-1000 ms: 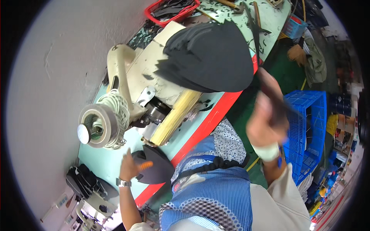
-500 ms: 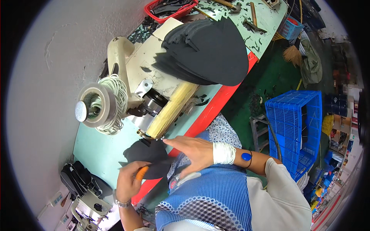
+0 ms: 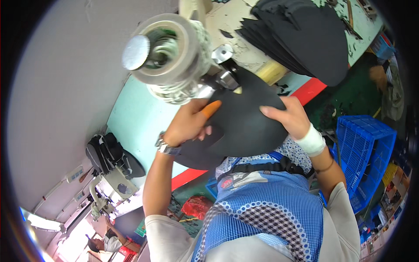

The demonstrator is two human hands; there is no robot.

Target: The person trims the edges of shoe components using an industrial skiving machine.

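A large rounded black sheet panel [image 3: 248,131] lies under the metal presser end [image 3: 227,81] of a machine and hangs over the table's red edge toward my apron. My left hand [image 3: 185,124], with an orange cover on one digit and a watch at the wrist, holds the panel's left side close to the machine. More dark sheet [image 3: 196,155] shows beneath that hand. My right hand [image 3: 294,118], white thread wound round its wrist, grips the panel's right edge, thumb on top. The fingers underneath are hidden. Partly covering the machine is a reel with white cord [image 3: 174,94].
Stacked black panels [image 3: 305,43] lie on the pale table at the far right. A blue crate [image 3: 364,153] stands on the floor to my right. Beyond the left end are black bags [image 3: 109,153], another machine [image 3: 111,185] and a seated person [image 3: 107,244].
The view has shifted closer to the reel. My right hand, open and apart before, now grips the panel's right edge. The panel now lies spread under the machine; my left hand has moved up beside it.
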